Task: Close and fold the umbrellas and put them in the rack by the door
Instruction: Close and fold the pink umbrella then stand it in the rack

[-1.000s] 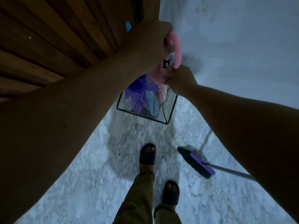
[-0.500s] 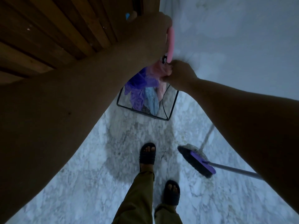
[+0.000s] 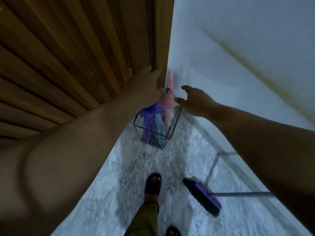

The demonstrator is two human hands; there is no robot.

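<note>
A black wire rack [image 3: 172, 132] stands on the floor in the corner between the wooden door and the wall. Three folded umbrellas stand in it: a purple one [image 3: 149, 114], a light blue one [image 3: 159, 124] and a pink one [image 3: 167, 101] whose curved pink handle [image 3: 170, 80] sticks up. My left hand [image 3: 148, 79] is open, fingers spread, just left of the pink handle against the door frame. My right hand [image 3: 194, 99] is open too, its thumb beside the pink fabric at the rack's top right, holding nothing.
The slatted wooden door [image 3: 68, 57] fills the left. A pale wall [image 3: 238, 57] runs along the right. A purple-headed broom [image 3: 204, 196] lies on the marble floor to the right of my sandalled feet [image 3: 152, 184].
Both hands have let go of the pink umbrella, which now stands in the rack. My left hand opened and rose toward the door frame; my right hand opened and drew slightly right.
</note>
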